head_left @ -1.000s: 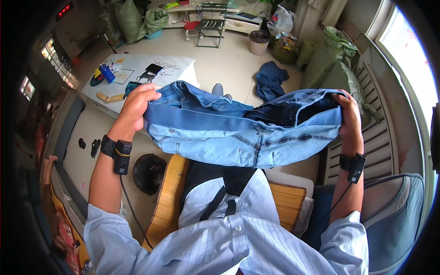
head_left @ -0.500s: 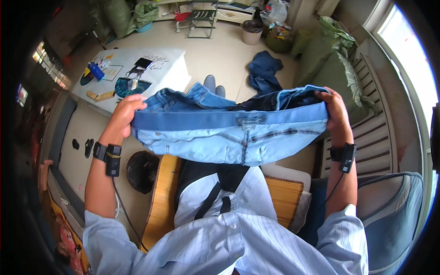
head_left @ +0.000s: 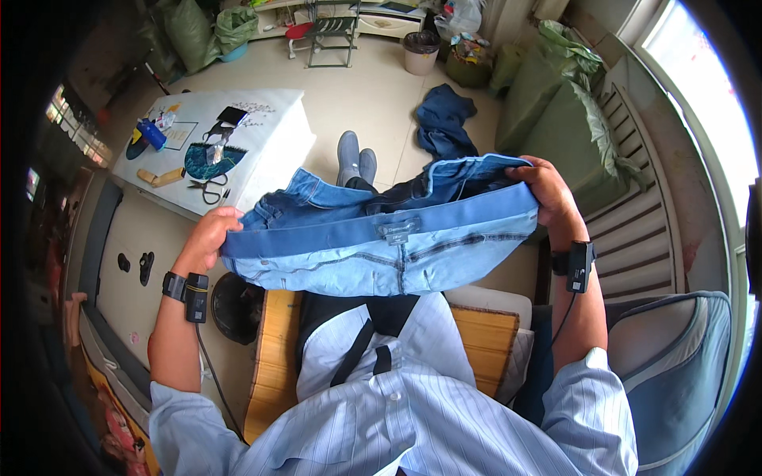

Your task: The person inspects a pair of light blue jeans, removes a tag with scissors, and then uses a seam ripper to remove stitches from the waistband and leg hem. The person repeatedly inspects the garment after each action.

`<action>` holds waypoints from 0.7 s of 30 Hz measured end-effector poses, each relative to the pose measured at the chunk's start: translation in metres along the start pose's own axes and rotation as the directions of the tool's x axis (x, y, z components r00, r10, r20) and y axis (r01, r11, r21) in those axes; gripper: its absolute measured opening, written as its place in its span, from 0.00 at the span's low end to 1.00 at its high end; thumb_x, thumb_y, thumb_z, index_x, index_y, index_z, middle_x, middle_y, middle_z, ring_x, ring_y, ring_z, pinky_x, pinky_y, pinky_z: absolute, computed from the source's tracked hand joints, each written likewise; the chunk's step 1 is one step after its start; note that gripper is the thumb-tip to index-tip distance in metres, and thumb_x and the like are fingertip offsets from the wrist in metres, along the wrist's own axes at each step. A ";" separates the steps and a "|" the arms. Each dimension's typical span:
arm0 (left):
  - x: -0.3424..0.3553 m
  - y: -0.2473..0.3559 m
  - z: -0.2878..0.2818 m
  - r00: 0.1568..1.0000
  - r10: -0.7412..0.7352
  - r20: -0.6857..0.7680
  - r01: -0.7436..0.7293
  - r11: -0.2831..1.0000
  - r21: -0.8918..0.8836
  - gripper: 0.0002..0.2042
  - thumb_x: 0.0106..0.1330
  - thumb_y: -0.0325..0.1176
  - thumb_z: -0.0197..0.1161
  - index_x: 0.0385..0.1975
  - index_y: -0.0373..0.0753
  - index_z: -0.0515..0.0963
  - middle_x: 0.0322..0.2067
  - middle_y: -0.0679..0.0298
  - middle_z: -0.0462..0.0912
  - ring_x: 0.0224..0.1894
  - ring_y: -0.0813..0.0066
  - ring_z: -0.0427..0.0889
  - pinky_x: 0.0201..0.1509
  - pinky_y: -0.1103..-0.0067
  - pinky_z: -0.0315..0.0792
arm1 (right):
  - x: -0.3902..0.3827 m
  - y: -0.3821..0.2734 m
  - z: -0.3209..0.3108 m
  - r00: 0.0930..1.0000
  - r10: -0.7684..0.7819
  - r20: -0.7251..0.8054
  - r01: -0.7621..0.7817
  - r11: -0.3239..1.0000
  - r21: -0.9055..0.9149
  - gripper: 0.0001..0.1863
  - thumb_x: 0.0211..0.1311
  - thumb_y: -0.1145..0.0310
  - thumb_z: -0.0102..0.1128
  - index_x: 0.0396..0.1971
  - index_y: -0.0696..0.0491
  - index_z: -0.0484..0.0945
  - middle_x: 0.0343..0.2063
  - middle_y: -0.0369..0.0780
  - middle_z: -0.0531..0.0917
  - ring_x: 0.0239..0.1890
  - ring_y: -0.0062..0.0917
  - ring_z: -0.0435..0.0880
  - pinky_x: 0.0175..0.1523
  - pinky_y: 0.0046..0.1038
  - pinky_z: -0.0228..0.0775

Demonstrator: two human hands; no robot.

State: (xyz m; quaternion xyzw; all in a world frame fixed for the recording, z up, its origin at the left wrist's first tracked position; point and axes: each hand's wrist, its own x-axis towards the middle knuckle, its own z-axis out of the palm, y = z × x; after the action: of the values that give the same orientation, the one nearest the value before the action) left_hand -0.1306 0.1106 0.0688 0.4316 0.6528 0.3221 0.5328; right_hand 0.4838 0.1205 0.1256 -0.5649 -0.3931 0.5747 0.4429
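A pair of blue jeans [head_left: 341, 266] with a darker blue waistband is stretched across my view above my lap. My left hand [head_left: 216, 234] grips the waistband at its left end, fingers closed on it. My right hand [head_left: 540, 190] grips the other end, a little higher. The waistband opening faces up, with dark fabric inside and a label at the middle. A white low table [head_left: 274, 147] beyond my left hand bears black scissors [head_left: 208, 186], a blue object [head_left: 151, 135] and wooden pieces [head_left: 151, 178].
Dark denim [head_left: 444, 119] lies on the floor ahead. Green sacks [head_left: 548, 119] and a radiator [head_left: 651, 222] line the right. A black bin [head_left: 230, 317] is beside my seat. A folding chair [head_left: 329, 36] stands at the back. Someone in pink [head_left: 127, 420] is at the lower left.
Both hands and the stretched jeans have shifted left, tilting so the right end sits higher. The view has shifted too, bringing more of my feet and the scissors into sight.
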 end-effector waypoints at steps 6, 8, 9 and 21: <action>0.014 -0.088 -0.019 0.935 -0.306 0.181 0.169 0.831 0.530 0.13 0.61 0.27 0.66 0.45 0.32 0.83 0.33 0.60 0.84 0.33 0.68 0.83 0.40 0.71 0.78 | 0.014 0.036 0.040 0.990 0.135 0.037 -0.131 0.986 -0.106 0.23 0.61 0.78 0.67 0.57 0.68 0.77 0.36 0.45 0.86 0.31 0.29 0.87 0.36 0.31 0.82; -0.007 -0.064 0.023 0.924 -0.375 0.071 0.218 0.671 0.709 0.13 0.61 0.30 0.69 0.45 0.34 0.83 0.33 0.59 0.85 0.35 0.66 0.84 0.41 0.71 0.80 | 0.018 0.054 0.049 0.980 0.182 0.075 -0.169 0.974 -0.150 0.30 0.60 0.78 0.69 0.62 0.70 0.73 0.39 0.47 0.86 0.33 0.30 0.88 0.37 0.31 0.83; -0.011 -0.083 0.017 0.974 -0.202 0.103 0.014 0.510 0.860 0.15 0.62 0.31 0.70 0.47 0.33 0.82 0.35 0.58 0.86 0.38 0.65 0.85 0.44 0.72 0.81 | 0.026 0.058 0.066 0.973 0.197 0.118 -0.172 0.966 -0.194 0.31 0.59 0.77 0.70 0.63 0.70 0.72 0.39 0.48 0.86 0.35 0.30 0.88 0.38 0.30 0.83; -0.016 -0.061 0.229 0.815 0.454 0.361 -0.560 0.776 0.290 0.32 0.65 0.38 0.71 0.67 0.30 0.72 0.63 0.46 0.78 0.68 0.49 0.76 0.74 0.66 0.67 | 0.044 0.069 0.120 0.962 0.169 0.214 -0.045 0.872 -0.488 0.20 0.60 0.68 0.71 0.47 0.67 0.84 0.34 0.41 0.87 0.32 0.25 0.84 0.40 0.27 0.78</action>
State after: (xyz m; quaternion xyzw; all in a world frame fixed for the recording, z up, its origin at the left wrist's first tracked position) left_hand 0.0795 0.0609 -0.0298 0.7279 0.4816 0.2587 0.4138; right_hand 0.3607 0.1479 0.0531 -0.6009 -0.5432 0.5498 0.2038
